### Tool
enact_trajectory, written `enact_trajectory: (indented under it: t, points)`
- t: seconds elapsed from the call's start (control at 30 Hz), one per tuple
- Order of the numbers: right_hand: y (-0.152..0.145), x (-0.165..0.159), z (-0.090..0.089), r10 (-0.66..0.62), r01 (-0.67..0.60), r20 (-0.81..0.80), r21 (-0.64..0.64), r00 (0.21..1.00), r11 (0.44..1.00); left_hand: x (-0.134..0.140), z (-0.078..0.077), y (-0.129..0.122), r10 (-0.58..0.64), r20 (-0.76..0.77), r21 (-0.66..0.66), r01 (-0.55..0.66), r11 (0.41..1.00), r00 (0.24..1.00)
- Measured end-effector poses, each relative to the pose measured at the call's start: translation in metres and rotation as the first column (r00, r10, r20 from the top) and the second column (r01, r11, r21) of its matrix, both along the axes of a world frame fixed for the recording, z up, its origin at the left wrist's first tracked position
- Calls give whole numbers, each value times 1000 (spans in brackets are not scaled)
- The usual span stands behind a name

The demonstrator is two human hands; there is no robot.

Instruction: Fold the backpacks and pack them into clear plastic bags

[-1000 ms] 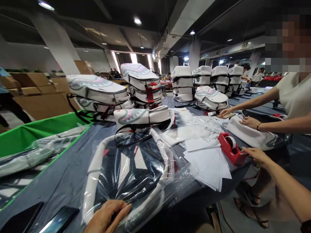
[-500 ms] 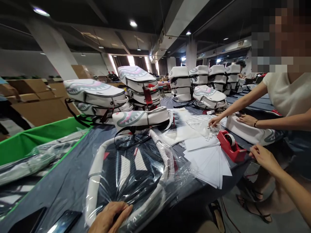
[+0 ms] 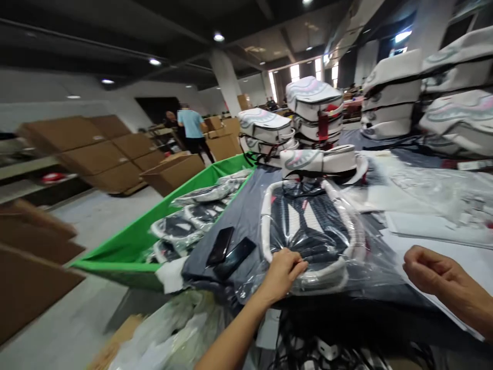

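A white and black backpack [image 3: 314, 221] lies back-panel up on the table inside a clear plastic bag [image 3: 370, 257]. Gathered at its near edge, the film is pinched in my left hand [image 3: 284, 270], whose fingers are curled. My right hand [image 3: 442, 275] hangs to the right of the bag, above white paper sheets [image 3: 408, 252]. Its fingers are closed together, and whatever they hold, if anything, is too small to make out. Two dark phones [image 3: 234, 257] lie left of my left hand.
A green-lined bin [image 3: 115, 252] with several bagged backpacks stands along the table's left side. Stacked white backpacks [image 3: 314, 103] and one lying backpack [image 3: 319, 162] are at the back. Clear film [image 3: 439, 185] lies at right. Cardboard boxes [image 3: 96, 149] and a walking person [image 3: 191, 128] are beyond.
My view has swung left, bringing more of the green bin into sight; the co-worker and red tape dispenser have left view. My right hand has moved from beside the dispenser toward the bagged backpack.
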State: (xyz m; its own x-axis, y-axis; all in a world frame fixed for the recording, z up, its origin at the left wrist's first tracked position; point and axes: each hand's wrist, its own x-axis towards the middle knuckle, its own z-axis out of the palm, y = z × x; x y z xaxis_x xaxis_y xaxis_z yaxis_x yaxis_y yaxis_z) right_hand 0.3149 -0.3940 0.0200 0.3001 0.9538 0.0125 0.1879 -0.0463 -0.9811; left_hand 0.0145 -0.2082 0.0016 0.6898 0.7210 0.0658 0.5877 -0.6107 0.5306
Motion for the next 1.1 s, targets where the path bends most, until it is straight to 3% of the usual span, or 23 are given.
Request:
enact_trajectory:
  t: [0.03, 0.07, 0.13, 0.2, 0.23, 0.3, 0.33, 0.43, 0.53, 0.63, 0.73, 0.8, 0.87, 0.97, 1.1]
  points:
    - [18, -12, 13, 175, -178, 175, -1, 969, 984, 1, 0, 1, 15, -11, -6, -15, 1000, 1000]
    - [36, -23, 25, 334, -346, 333, -23, 882, 938, 1, -1, 1, 24, -17, -13, -24, 1000, 1000]
    - [73, -46, 41, 516, -566, 577, -109, 633, 817, 1, -2, 0, 30, -21, -23, -31, 999, 999]
    - [107, -63, 46, 552, -617, 736, -233, 393, 751, 0, -4, 0, 17, -15, -28, -17, 999, 1000]
    - [121, -67, 46, 546, -589, 784, -301, 296, 750, 0, -5, 0, 6, -12, -28, -6, 1000, 1000]
    - [143, -67, 41, 546, -467, 815, -412, 196, 782, -1, -6, 0, -10, -9, -24, 10, 1000, 1000]
    - [150, -63, 38, 549, -399, 810, -443, 206, 803, -2, -7, 1, -16, -6, -24, 16, 1000, 1000]
    - [152, -45, 36, 473, -256, 796, -402, 378, 879, -4, -10, 2, -18, 12, -33, 18, 999, 1000]
    - [132, -42, 38, 371, -228, 793, -295, 484, 928, -3, -13, 1, -2, 31, -26, 3, 1000, 1000]
    - [114, -61, 33, 443, -302, 774, -335, 452, 893, -2, -12, -1, 9, 34, 0, -9, 1000, 999]
    - [111, -74, 16, 517, -235, 767, -461, 380, 856, -5, -6, -6, -42, 30, 64, 40, 997, 999]
    - [115, -72, 3, 525, -232, 770, -471, 363, 851, -14, -1, -10, -124, 15, 190, 119, 975, 992]
    - [120, -64, -8, 520, -272, 779, -446, 350, 853, -28, 0, -11, -161, -32, 380, 161, 911, 986]
    - [126, -51, -20, 520, -297, 790, -437, 325, 849, -52, -7, -4, -68, -71, 590, 97, 802, 995]
    - [131, -46, -27, 504, -309, 801, -415, 323, 856, -66, -18, 11, 3, -38, 575, 20, 818, 999]
